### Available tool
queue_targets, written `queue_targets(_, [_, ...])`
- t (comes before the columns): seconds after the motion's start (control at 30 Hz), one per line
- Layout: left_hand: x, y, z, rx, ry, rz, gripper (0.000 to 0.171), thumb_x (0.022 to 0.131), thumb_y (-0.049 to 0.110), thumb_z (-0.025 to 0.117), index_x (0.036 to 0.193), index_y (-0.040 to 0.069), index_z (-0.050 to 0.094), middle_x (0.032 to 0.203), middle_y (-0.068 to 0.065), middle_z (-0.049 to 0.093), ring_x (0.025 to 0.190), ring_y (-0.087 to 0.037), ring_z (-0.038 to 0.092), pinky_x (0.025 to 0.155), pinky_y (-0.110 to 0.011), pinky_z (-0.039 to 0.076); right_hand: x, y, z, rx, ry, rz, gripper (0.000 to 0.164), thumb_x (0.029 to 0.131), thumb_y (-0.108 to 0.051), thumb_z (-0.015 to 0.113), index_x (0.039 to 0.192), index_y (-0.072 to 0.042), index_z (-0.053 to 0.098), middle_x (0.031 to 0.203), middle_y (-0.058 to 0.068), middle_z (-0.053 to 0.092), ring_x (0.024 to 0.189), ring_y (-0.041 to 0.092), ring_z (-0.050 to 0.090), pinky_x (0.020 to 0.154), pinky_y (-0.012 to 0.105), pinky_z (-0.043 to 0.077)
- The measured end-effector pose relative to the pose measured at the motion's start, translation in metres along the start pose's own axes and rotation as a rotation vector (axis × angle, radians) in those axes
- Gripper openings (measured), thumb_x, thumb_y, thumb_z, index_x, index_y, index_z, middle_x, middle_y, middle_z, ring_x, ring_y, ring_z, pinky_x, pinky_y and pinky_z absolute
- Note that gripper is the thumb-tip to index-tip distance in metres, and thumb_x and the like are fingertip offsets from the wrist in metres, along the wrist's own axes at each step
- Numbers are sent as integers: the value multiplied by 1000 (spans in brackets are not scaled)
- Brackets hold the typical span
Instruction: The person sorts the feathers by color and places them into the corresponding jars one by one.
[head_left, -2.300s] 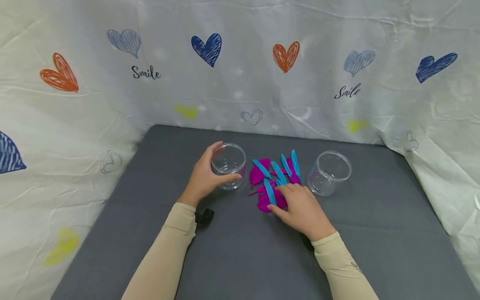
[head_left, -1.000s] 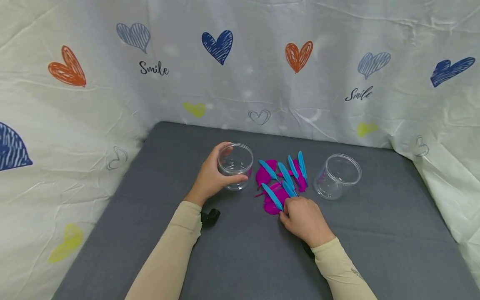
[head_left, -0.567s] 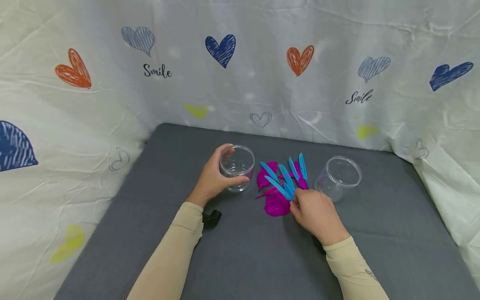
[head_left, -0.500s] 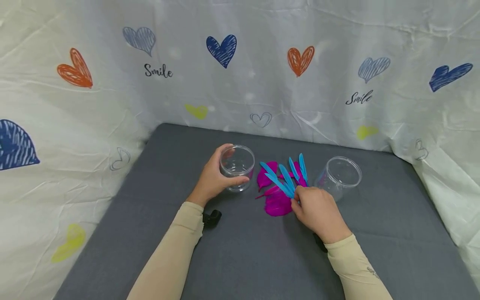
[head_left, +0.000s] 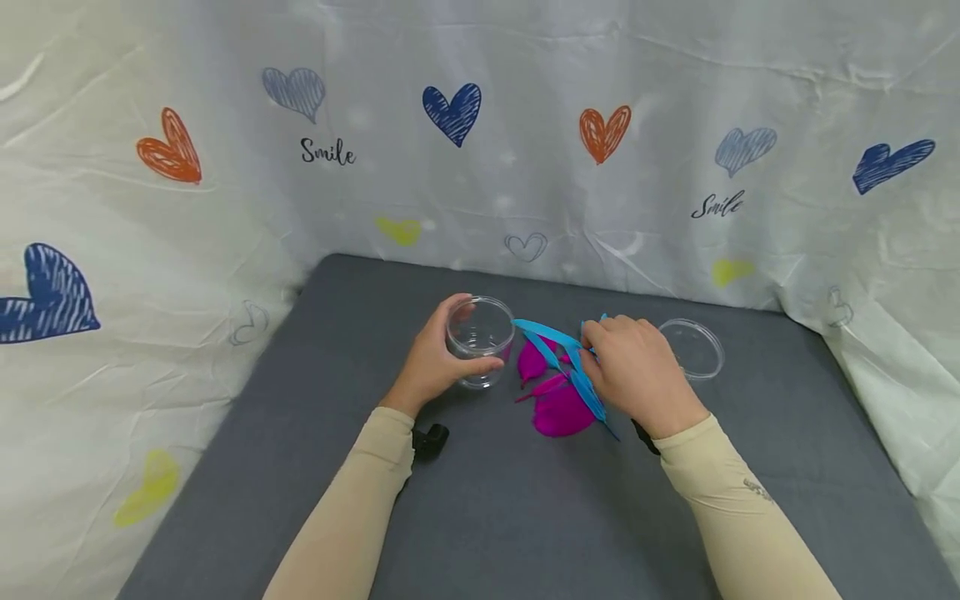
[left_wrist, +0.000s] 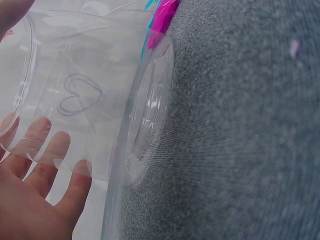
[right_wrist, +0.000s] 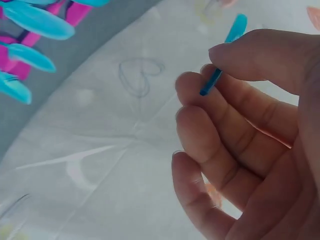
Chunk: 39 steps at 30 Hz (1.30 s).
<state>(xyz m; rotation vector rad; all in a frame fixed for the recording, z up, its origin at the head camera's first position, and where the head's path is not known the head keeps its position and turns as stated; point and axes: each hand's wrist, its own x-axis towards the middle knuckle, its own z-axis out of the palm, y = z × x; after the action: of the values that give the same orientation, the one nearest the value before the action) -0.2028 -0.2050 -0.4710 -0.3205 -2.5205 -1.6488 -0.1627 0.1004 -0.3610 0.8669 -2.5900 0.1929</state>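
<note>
My left hand (head_left: 435, 358) grips a clear jar (head_left: 483, 333) from its left side, thumb in front and fingers behind. In the left wrist view, fingers show through the wall of the jar (left_wrist: 115, 75), whose base is close to the table. My right hand (head_left: 637, 367) pinches a slim blue feather (head_left: 542, 328) by its quill between thumb and fingers. The right wrist view shows the blue feather (right_wrist: 237, 27) jutting past the thumb. Below lie several other blue feathers (head_left: 588, 393) on broad magenta feathers (head_left: 561, 412), partly hidden by the right hand.
A second clear jar (head_left: 701, 373) stands right of the feathers, mostly behind the right hand. The dark grey table (head_left: 480, 500) meets a white curtain (head_left: 525, 50) printed with hearts at its back edge. A black strap camera (head_left: 431, 442) sits at the left wrist.
My right hand has taken hold of one blue feather from the front of the pile and lifted it, moving back and to the right. The left hand keeps its grip on the jar.
</note>
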Motion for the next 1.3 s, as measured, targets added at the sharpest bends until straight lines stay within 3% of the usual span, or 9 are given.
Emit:
queue_targets(0.27, [-1, -6, 0, 1, -9, 8, 112, 71, 53, 101, 162, 36, 38, 162, -3, 54, 149, -17, 49, 117, -51, 46, 36, -14, 7, -23, -37, -63, 30, 96, -3, 65, 71, -14, 51, 62, -1, 42, 60, 18, 42, 61, 33, 35])
queue_targets(0.57, [-1, -9, -3, -33, -5, 13, 112, 72, 51, 101, 163, 35, 38, 163, -1, 53, 151, -16, 48, 122, -54, 43, 74, -28, 20, -41, -97, -125, 16, 99, -6, 66, 83, -11, 68, 75, 2, 63, 72, 24, 59, 67, 37, 47])
queue_targets(0.77, [-2, -9, -1, -70, -10, 14, 112, 71, 49, 102, 162, 39, 38, 163, 0, 52, 150, -18, 49, 122, -53, 44, 88, -36, 29, -67, -169, -144, 12, 97, -7, 70, 86, -10, 72, 77, 3, 67, 74, 25, 63, 69, 38, 50])
queue_targets(1.0, [-2, -8, -1, -69, -17, 30, 112, 72, 48, 102, 163, 35, 38, 164, -5, 51, 152, -17, 48, 125, -54, 41, 101, -47, 37, -110, -188, -188, 10, 94, -9, 77, 84, -9, 74, 76, 4, 67, 75, 26, 66, 70, 41, 55])
queue_targets(1.17, [-3, -7, -2, -66, -22, 28, 112, 73, 50, 101, 164, 33, 38, 163, 0, 52, 152, -18, 48, 126, -54, 40, 109, -55, 46, -105, -193, -211, 3, 93, -10, 78, 92, -7, 79, 80, 6, 71, 79, 28, 69, 70, 41, 55])
queue_targets(1.3, [-4, -8, -2, -54, -22, 30, 111, 74, 50, 100, 164, 33, 38, 162, 4, 51, 151, -16, 48, 126, -52, 40, 112, -61, 54, -89, -205, -216, 4, 93, -9, 77, 90, -7, 79, 79, 6, 70, 77, 27, 68, 66, 40, 52])
